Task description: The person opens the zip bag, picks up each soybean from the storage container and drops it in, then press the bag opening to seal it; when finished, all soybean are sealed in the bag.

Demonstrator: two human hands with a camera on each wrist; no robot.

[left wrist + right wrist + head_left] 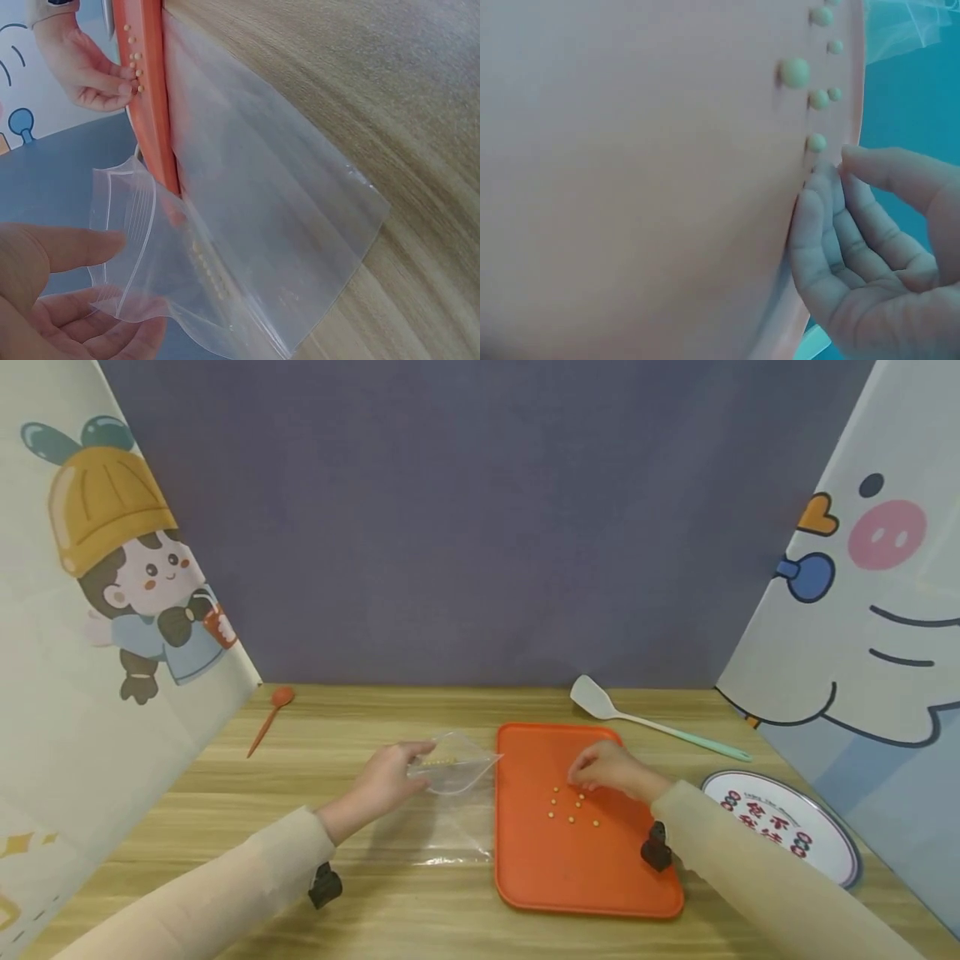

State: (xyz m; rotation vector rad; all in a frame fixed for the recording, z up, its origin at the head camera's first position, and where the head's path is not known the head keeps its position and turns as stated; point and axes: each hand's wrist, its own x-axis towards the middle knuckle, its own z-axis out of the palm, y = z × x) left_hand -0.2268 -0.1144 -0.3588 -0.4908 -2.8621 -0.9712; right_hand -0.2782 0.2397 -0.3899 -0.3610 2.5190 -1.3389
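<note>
My left hand (390, 772) holds a clear zip bag (262, 202) by its mouth, thumb on one side and fingers on the other. The mouth gapes, and the lower part lies flat on the table. Several pale-yellow soybean-like balls (210, 271) show inside the plastic. Over the orange tray (570, 877), my right hand (611, 770) has thumb and forefinger tips brought together, close to more of these balls (793, 73) scattered on the tray. Whether a ball sits between those fingertips I cannot tell.
A red spoon (273, 717) lies at the back left of the wooden table (225, 827). Behind the tray is a spatula (660, 727) with a white head and green handle. An oval plate with red lettering (825, 827) stands right of the tray, partly under my right sleeve.
</note>
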